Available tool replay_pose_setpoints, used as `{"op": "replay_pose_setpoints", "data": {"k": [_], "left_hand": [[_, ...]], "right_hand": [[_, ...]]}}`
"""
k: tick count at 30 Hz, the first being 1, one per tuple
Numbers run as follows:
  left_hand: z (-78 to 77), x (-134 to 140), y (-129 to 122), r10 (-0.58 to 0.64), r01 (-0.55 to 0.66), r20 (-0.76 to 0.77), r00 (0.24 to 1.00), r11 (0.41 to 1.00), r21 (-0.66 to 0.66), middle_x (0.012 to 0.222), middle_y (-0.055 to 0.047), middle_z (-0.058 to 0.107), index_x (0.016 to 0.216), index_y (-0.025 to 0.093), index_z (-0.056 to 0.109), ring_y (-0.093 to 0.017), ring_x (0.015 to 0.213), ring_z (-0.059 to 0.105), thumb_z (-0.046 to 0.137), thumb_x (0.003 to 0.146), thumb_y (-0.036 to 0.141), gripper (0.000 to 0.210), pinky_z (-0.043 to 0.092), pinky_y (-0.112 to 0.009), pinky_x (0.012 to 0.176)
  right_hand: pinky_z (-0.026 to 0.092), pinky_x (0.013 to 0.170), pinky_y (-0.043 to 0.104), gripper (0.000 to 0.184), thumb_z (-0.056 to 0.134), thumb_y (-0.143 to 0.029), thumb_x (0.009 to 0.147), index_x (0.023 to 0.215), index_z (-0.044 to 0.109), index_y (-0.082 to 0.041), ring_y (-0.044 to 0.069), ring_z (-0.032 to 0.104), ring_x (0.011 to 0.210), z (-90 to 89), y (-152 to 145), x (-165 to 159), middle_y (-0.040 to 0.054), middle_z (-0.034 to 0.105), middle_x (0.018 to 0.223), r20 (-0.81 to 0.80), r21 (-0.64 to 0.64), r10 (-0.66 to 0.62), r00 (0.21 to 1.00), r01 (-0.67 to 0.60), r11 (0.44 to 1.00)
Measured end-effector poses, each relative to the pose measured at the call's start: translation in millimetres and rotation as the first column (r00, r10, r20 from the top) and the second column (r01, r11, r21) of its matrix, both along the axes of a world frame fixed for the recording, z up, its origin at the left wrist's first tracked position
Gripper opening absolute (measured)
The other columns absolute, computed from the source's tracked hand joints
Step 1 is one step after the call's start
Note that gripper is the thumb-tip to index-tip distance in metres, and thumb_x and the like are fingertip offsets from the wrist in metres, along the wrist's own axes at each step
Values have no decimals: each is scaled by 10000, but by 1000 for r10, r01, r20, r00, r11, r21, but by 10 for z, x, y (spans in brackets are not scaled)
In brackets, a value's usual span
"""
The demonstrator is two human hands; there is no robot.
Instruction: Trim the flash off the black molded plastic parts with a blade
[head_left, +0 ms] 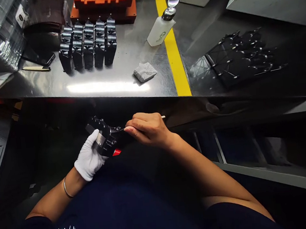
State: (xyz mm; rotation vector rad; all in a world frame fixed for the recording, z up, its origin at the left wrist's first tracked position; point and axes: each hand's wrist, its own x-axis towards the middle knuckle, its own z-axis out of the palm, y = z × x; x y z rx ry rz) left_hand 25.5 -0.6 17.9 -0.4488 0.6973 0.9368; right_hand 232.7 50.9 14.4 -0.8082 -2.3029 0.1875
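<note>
My left hand (90,160), in a white glove, is closed around a black molded part (106,137) with small posts and a metal plate. I hold it in front of the table edge, over my lap. My bare right hand (149,128) pinches a thin stick-like tool (163,117); its pale end shows behind my fingers. The tool's fine tip reaches the upper right side of the black part, and I cannot tell whether it touches. A small red piece (117,152) shows just below the part.
On the metal table (105,77) stand several rows of black parts (88,44) before an orange fixture (104,4). A grey wrapped block (145,72), a white dispenser bottle (161,30), yellow tape (176,61) and black sprue-like pieces (226,63) are also there. A pen (36,69) lies left.
</note>
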Motion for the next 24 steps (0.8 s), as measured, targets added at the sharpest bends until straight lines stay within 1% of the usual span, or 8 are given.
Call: {"op": "replay_pose_setpoints", "data": {"k": [4, 7, 10, 14, 16, 19, 20, 24], "left_hand": [[17, 12, -2, -4, 4, -20, 1000, 1000, -9, 816, -58, 745, 943, 119, 654, -176, 761, 732, 408, 970, 195, 259, 611, -310, 740], [34, 19, -6, -25, 24, -36, 999, 999, -28, 785, -61, 739, 882, 119, 655, -189, 757, 733, 422, 958, 179, 252, 615, -317, 724], [23, 25, -25, -25, 25, -24, 999, 999, -29, 779, -63, 740, 850, 115, 659, -187, 747, 733, 421, 952, 161, 264, 614, -305, 714], [-44, 29, -60, -68, 69, 24, 997, 998, -15, 795, -74, 745, 857, 101, 667, -191, 756, 733, 449, 942, 165, 243, 609, -309, 743], [-63, 22, -53, -107, 107, 26, 994, 994, -17, 783, -69, 743, 849, 99, 666, -183, 739, 731, 483, 928, 168, 211, 603, -308, 768], [-46, -2, 5, -60, 59, -46, 997, 998, -24, 748, -33, 737, 844, 128, 668, -156, 712, 724, 496, 927, 192, 201, 598, -272, 748], [-35, -8, 28, -20, 19, -87, 996, 1000, -14, 748, -21, 737, 849, 141, 670, -149, 716, 723, 487, 932, 200, 210, 596, -269, 749], [-35, 22, 60, 17, 23, -319, 948, 992, 124, 803, -21, 739, 853, 138, 679, -139, 749, 714, 577, 874, 186, 115, 572, -269, 795]], "right_hand": [[227, 458, 262, 367, 506, -360, 939, 634, 595, -176, 89, 405, 474, 66, 82, 25, -16, 477, 521, 90, 2, 31, 995, -32, 999], [265, 470, 250, 372, 491, -356, 948, 639, 596, -178, 86, 427, 474, 93, 141, 36, -16, 493, 522, 46, -158, 177, 983, -168, 973], [311, 488, 231, 362, 474, -346, 958, 662, 604, -182, 81, 437, 470, 99, 164, 49, -19, 504, 527, -53, -359, 321, 946, -318, 878], [314, 496, 229, 397, 479, -368, 951, 623, 592, -175, 76, 423, 472, 83, 138, 85, -16, 498, 524, -124, -548, 361, 924, -367, 751], [297, 479, 229, 453, 472, -406, 947, 574, 577, -170, 68, 387, 452, 67, 122, 127, -23, 470, 500, -161, -668, 401, 902, -399, 628], [302, 450, 221, 510, 485, -510, 915, 566, 614, -160, 68, 403, 432, 30, 108, 204, -18, 480, 469, -276, -822, 510, 815, -475, 314], [320, 453, 221, 519, 498, -553, 892, 595, 644, -153, 76, 435, 442, 16, 104, 218, -7, 512, 481, -311, -838, 478, 822, -474, 270], [393, 513, 235, 543, 568, -644, 795, 883, 727, -132, 113, 534, 537, -14, 58, 119, 31, 632, 620, -290, -856, -73, 954, -225, 465]]}}
